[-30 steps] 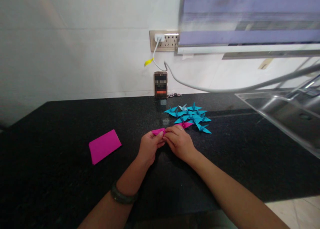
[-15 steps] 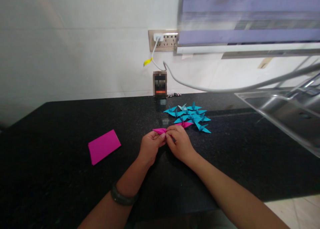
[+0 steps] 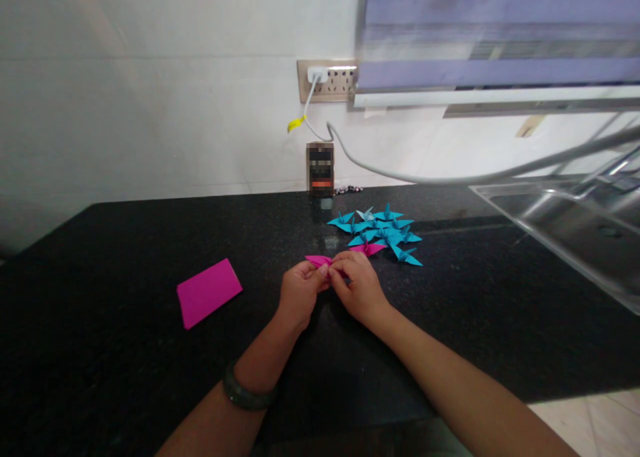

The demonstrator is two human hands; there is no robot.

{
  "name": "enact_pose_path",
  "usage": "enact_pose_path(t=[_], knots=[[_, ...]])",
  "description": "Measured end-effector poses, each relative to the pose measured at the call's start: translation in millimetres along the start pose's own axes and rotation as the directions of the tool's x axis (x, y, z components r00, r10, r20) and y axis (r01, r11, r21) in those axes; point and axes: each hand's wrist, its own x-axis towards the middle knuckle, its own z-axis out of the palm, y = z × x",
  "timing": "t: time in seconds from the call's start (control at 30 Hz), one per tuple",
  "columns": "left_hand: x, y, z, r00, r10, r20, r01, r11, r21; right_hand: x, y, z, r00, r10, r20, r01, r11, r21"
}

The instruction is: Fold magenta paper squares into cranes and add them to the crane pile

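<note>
My left hand (image 3: 300,293) and my right hand (image 3: 357,285) meet over the black counter (image 3: 100,364), both pinching a small folded magenta paper piece (image 3: 317,260). Its pointed tip sticks out to the left above my left fingers. Just beyond my right hand lies a finished magenta paper crane (image 3: 369,248). Behind that sits a cluster of several blue paper cranes (image 3: 383,233). A flat stack of magenta paper sheets (image 3: 209,291) lies to the left of my hands.
A phone (image 3: 320,169) leans against the white wall, its white cable running up to a wall socket (image 3: 327,80). A steel sink (image 3: 570,227) is at the right. A grey hose (image 3: 450,177) curves across the back.
My hands have drawn slightly closer together on the magenta piece, its tip now showing as a point. Everything else stays put.
</note>
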Motion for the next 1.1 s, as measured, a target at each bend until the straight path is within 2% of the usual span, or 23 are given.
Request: enact_pose_path(t=[0.23,0.37,0.43,0.5,0.6,0.9,1.1], knots=[[-0.5,0.9,0.6,1.000,0.009,-0.022,-0.009,1.000,0.008,-1.6,0.9,1.3,1.000,0.006,-0.007,-0.006,1.000,-0.017],[-0.4,2.0,-0.7,0.999,0.048,-0.009,-0.047,0.997,0.059,-2.2,4.6,3.1,0.991,0.124,-0.058,-0.120,0.991,0.059],[-0.1,2.0,-1.7,0.998,0.070,-0.001,-0.070,0.994,0.083,-2.1,6.6,4.0,0.975,0.224,-0.016,-0.220,0.968,0.120],[0.4,1.1,-2.7,0.996,0.087,0.007,-0.087,0.992,0.088,-1.8,7.5,4.4,0.952,0.295,0.086,-0.306,0.938,0.165],[1.2,-1.2,-3.9,0.994,0.104,0.015,-0.105,0.989,0.105,-1.4,6.1,4.1,0.930,0.311,0.196,-0.350,0.912,0.212],[1.7,-0.6,-3.2,0.992,0.125,0.026,-0.128,0.972,0.199,-2.7,7.0,4.1,0.930,0.319,0.184,-0.362,0.881,0.303],[0.2,-0.4,-4.6,0.980,0.197,-0.006,-0.191,0.954,0.232,-2.3,8.5,3.5,0.897,0.358,0.261,-0.437,0.807,0.397]])
